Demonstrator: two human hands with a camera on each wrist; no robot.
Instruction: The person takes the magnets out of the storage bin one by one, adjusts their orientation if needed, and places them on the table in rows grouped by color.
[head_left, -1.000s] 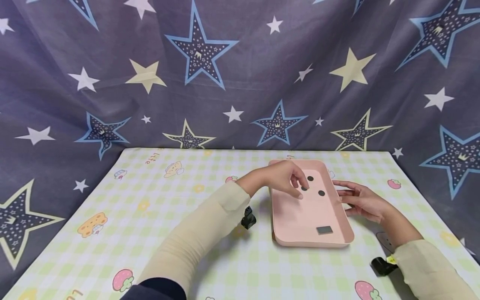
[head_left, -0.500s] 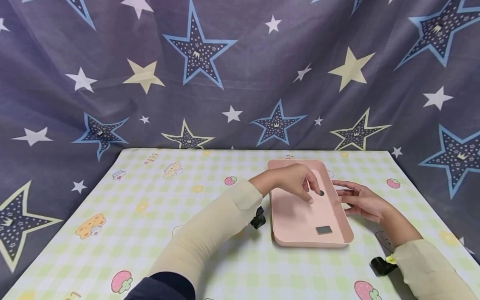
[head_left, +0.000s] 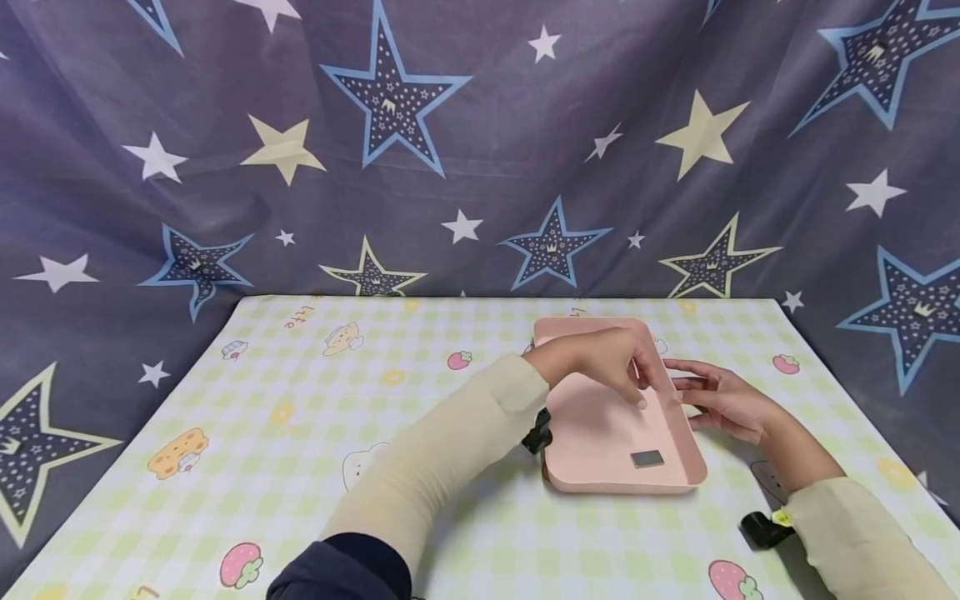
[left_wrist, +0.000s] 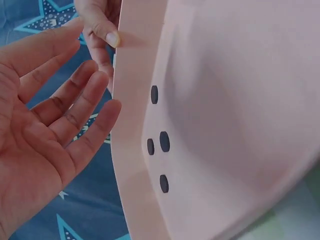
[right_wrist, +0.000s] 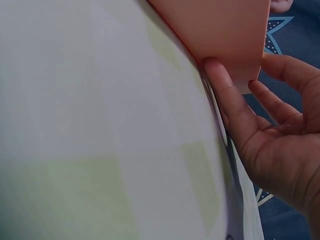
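Note:
A pink rectangular tray [head_left: 596, 442] lies on the table. Over its right half hovers my left hand [head_left: 617, 360], fingers loosely bent downward and nothing visible between them. In the left wrist view several small black discs [left_wrist: 164, 141] sit on the tray floor near one side wall; the hand hides them from the head view. A small grey rectangular piece [head_left: 647, 459] lies near the tray's front right corner. My right hand [head_left: 723, 406] stays outside the right wall. In the right wrist view its thumb [right_wrist: 220, 75] touches the wall's outer face, fingertips at the edge.
A checked cloth [head_left: 480, 533] with printed strawberries and flowers covers the table. Behind it hangs a dark curtain [head_left: 480, 150] with stars. Black wrist cameras [head_left: 765, 530] hang under both forearms.
My left hand has moved to the right across the tray, covering the black discs that showed earlier in the head view. The right hand and the tray have stayed in place.

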